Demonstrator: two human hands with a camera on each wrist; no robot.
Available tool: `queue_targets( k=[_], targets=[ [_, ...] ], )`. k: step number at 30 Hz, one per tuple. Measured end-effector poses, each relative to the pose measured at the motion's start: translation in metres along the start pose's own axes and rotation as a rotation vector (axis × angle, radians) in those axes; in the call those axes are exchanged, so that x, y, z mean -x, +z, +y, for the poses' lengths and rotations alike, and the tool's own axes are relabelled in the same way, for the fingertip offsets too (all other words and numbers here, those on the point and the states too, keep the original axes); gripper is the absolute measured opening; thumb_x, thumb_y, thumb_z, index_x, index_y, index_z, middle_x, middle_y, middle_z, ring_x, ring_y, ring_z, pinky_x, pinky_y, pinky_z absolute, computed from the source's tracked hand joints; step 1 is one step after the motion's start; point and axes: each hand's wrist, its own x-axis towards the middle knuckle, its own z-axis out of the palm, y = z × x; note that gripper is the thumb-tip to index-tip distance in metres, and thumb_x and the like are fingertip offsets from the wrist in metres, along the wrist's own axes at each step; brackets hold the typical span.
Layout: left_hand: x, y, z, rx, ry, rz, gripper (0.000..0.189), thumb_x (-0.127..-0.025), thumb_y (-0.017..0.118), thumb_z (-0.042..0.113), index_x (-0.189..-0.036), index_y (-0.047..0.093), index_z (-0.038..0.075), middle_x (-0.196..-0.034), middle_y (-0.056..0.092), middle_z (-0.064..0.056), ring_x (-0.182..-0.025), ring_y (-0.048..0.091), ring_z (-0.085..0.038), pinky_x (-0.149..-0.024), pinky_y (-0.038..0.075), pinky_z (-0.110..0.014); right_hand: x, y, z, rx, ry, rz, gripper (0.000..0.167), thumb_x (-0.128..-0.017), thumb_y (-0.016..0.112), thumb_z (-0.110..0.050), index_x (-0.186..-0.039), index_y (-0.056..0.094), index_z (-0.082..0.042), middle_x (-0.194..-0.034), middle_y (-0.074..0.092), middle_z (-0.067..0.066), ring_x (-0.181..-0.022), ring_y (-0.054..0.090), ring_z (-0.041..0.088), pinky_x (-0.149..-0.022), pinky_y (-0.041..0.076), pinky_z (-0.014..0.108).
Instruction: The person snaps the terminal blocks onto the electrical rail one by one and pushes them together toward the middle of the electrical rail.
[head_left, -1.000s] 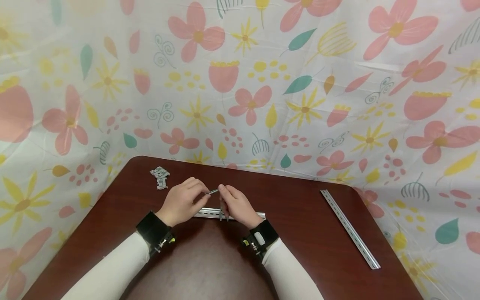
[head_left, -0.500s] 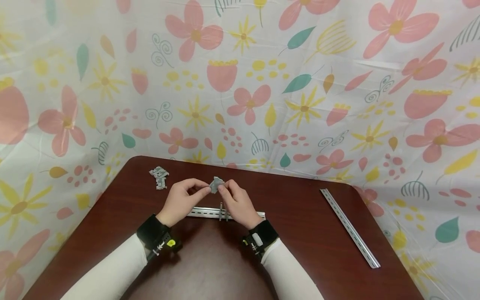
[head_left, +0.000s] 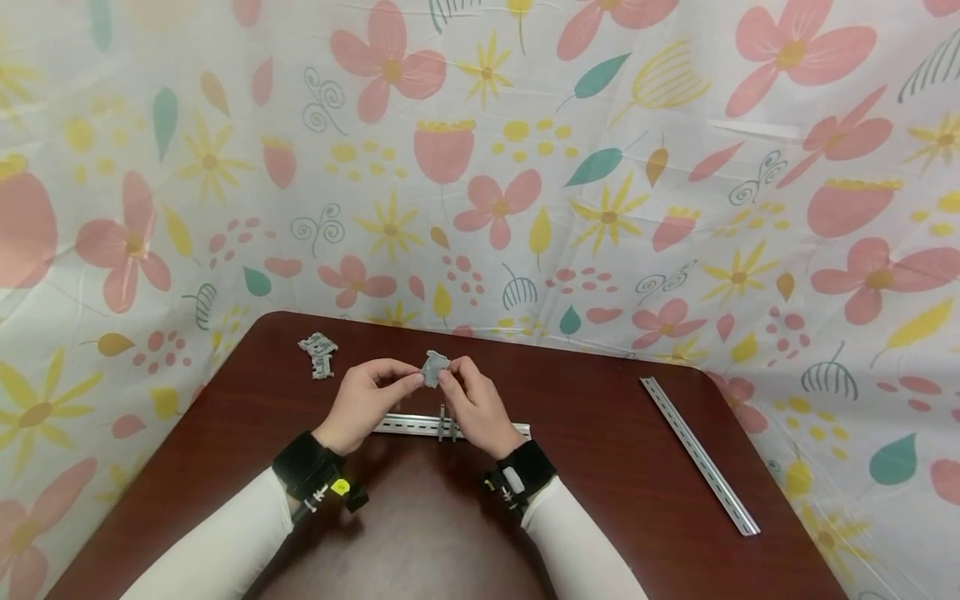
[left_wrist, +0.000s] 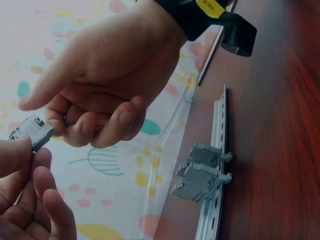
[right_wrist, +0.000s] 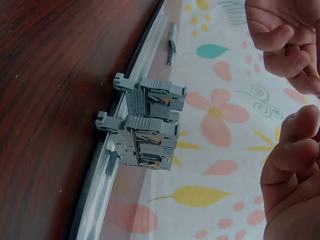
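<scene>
Since a second ago: the gray block (head_left: 433,369) has turned from edge-on to broad face in the head view.
Block position: raised above the desk (head_left: 600,467), off the slotted rail (head_left: 408,425).
Left hand (head_left: 362,404): thumb and fingertip pinch the block's left edge.
Right hand (head_left: 480,412): fingers bent, tips at the block's right edge; I seem to be pinching there too, thumb contact less certain from the left wrist view.
Rail: lies below my hands, two mounted blocks (right_wrist: 150,125) upright on it, a narrow gap between.
Loose blocks (head_left: 318,354): small pile, far left.
Second rail (head_left: 701,457): slanted, well off to the right.
Step in hand (judged): orienting this block for mounting.
Next move (judged): calls for bringing its clip side down, squaring it beside the others, pressing firmly.
</scene>
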Motion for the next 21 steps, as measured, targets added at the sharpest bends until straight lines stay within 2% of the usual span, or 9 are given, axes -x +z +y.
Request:
queue_targets(
  k=[5, 9, 12, 18, 21],
  targets=[
    [0.0007, 0.002, -0.0003, 0.045, -0.03, -0.025, 0.017, -0.105, 0.081, 0.023, -0.113, 0.085, 0.009, -0.091, 0.075, -0.007, -0.079, 0.061, -0.048, -0.063, 0.053, -0.035, 0.0003, 0.0006, -0.0026, 0.052, -0.024, 0.016, 0.017, -0.12, 0.052, -0.024, -0.114, 0.058, -0.01, -0.072, 0.05, -0.004, -0.063, 0.052, 0.012, -0.061, 0.042, 0.028],
    [0.0, 0.0034, -0.0011, 0.042, -0.042, -0.05, 0.016, -0.106, 0.081, 0.023, -0.114, 0.085, 0.009, -0.093, 0.076, -0.007, -0.083, 0.062, -0.05, -0.064, 0.055, -0.037, 0.0009, 0.0007, -0.0018, 0.065, -0.051, 0.025, 0.015, -0.12, 0.052, -0.018, -0.109, 0.057, -0.008, -0.074, 0.05, -0.004, -0.063, 0.053, 0.012, -0.061, 0.043, 0.029],
    [-0.0007, 0.0036, -0.0019, 0.034, -0.042, -0.063, 0.016, -0.106, 0.08, 0.022, -0.114, 0.085, 0.009, -0.096, 0.077, -0.008, -0.084, 0.063, -0.047, -0.067, 0.056, -0.037, 0.0007, 0.0006, -0.0004, 0.075, -0.073, 0.031, 0.016, -0.12, 0.051, -0.016, -0.107, 0.056, -0.008, -0.074, 0.05, -0.005, -0.062, 0.053, 0.012, -0.06, 0.043, 0.029],
    [-0.0015, 0.0023, -0.0019, 0.02, -0.044, -0.069, 0.018, -0.105, 0.081, 0.025, -0.117, 0.085, 0.011, -0.101, 0.075, -0.02, -0.082, 0.063, -0.038, -0.067, 0.054, -0.035, -0.0014, -0.0012, 0.0023, 0.091, -0.096, 0.044, 0.018, -0.12, 0.052, -0.019, -0.105, 0.056, -0.01, -0.074, 0.05, -0.006, -0.061, 0.052, 0.011, -0.059, 0.043, 0.03],
    [-0.0016, 0.0012, -0.0027, 0.011, -0.057, -0.078, 0.021, -0.107, 0.08, 0.028, -0.119, 0.083, 0.011, -0.101, 0.074, -0.019, -0.082, 0.064, -0.035, -0.068, 0.053, -0.033, -0.0024, -0.0027, 0.0038, 0.094, -0.096, 0.053, 0.02, -0.12, 0.052, -0.019, -0.101, 0.054, -0.012, -0.073, 0.049, -0.006, -0.06, 0.051, 0.011, -0.058, 0.043, 0.03]
  ],
)
